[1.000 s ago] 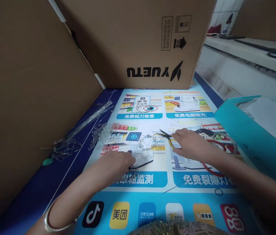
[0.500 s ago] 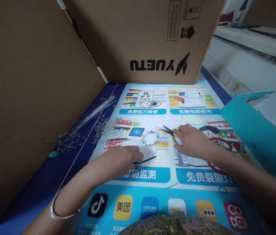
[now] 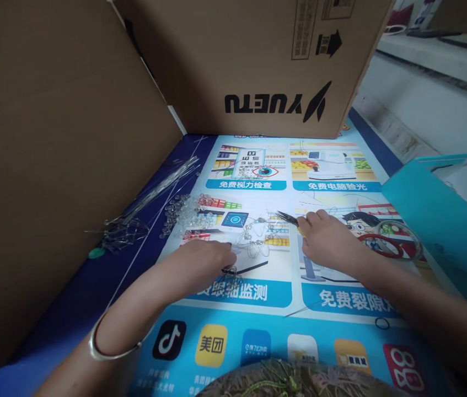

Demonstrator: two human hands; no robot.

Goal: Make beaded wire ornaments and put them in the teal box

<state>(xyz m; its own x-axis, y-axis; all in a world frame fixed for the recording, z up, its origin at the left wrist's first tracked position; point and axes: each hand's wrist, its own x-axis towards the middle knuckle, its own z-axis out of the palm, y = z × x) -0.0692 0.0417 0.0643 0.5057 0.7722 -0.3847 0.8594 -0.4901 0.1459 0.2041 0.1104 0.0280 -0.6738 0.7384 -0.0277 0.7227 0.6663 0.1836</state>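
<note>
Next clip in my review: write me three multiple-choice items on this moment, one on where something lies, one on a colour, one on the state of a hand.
1. Where does the heap of clear glass beads lie?
A. left of the bent silver wire piece
B. inside the teal paper box
C. on the brown cardboard carton

2. What colour is the bangle on the left wrist?
A. red
B. silver
C. black

3. What is the right hand doing?
A. lying flat and empty
B. lifting the carton
C. closed on small dark-tipped pliers

Answers: 1 A, the beads lie on the printed poster mat, left of the wire. 2 B, the band shines like metal. 3 C, the dark tips stick out of its grip.
</note>
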